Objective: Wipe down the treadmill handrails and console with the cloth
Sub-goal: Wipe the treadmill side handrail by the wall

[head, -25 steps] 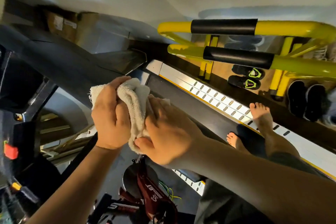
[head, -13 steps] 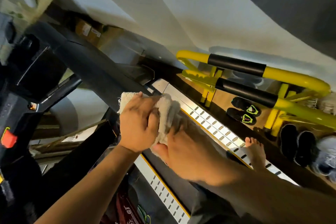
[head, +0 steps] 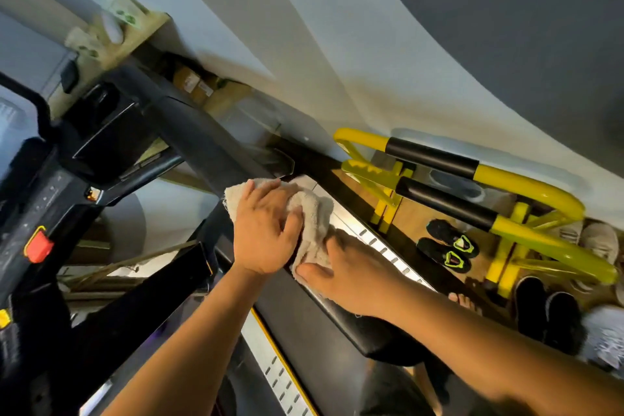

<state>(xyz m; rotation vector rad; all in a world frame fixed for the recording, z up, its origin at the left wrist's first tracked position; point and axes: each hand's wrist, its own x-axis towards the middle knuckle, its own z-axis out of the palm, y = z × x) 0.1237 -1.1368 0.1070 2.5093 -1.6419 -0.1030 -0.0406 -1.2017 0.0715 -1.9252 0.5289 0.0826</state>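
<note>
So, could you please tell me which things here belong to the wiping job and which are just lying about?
Part of the job:
cloth, held by the left hand and right hand
handrail
console

Just lying about:
yellow frame
black-and-green shoes
black shoes
cardboard boxes

Both forearms are bare from the near edge of the view up to the wrist: the left forearm (head: pixel 189 344) at the near left, the right forearm (head: pixel 479 344) at the near right. The left hand (head: pixel 266 240) and right hand (head: pixel 351 277) are bare as well. Farther right, the toes of a bare foot (head: pixel 464 301) show. Below the right forearm lies dark grey clothing (head: pixel 398 392) — too blurred to name the garment.
</note>
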